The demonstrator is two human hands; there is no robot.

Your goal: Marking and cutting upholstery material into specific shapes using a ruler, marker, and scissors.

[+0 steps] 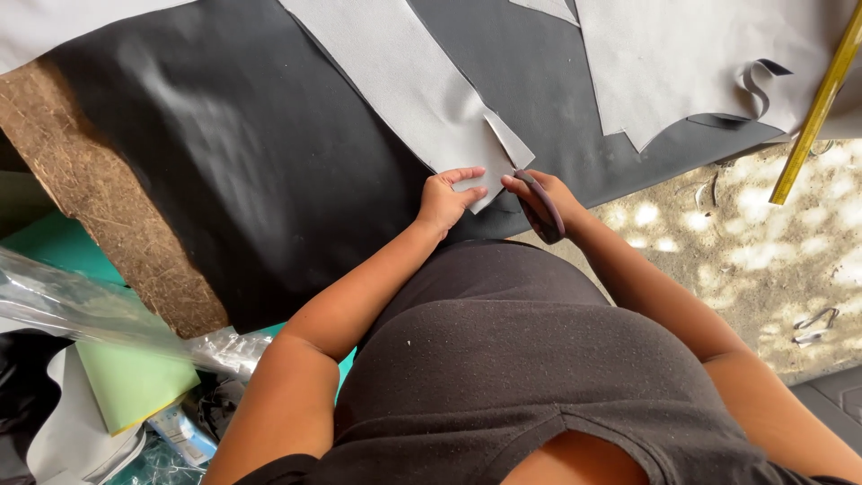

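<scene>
1. At the near edge of the black sheet (269, 180), the left hand (446, 199) is pinching the lower end of a grey fabric strip (409, 81); thumb and fingers are closing together on the cloth.
2. The right hand (539, 199) is lying just beside it, fingers curled through the dark handle of a pair of scissors (543, 208), gripping it. The blades are hidden behind the hand and cloth, so whether they are open cannot be told.
3. The strip is running diagonally from the top of view down to the hands, its end showing a small cut flap (507, 139).
4. A larger grey piece (682, 63) is lying at upper right, its lower edge jagged, one tail curling up; it is cut off by the frame.
5. Open black surface is lying to the left of the hands; a brown fibre board (99, 198) is bordering it.
6. A yellow rule (817, 108) is slanting at far right, its upper end out of frame.
7. At lower left, clear plastic (81, 305) and a green sheet (135, 382) are crowding together; the items beneath are hard to make out.
</scene>
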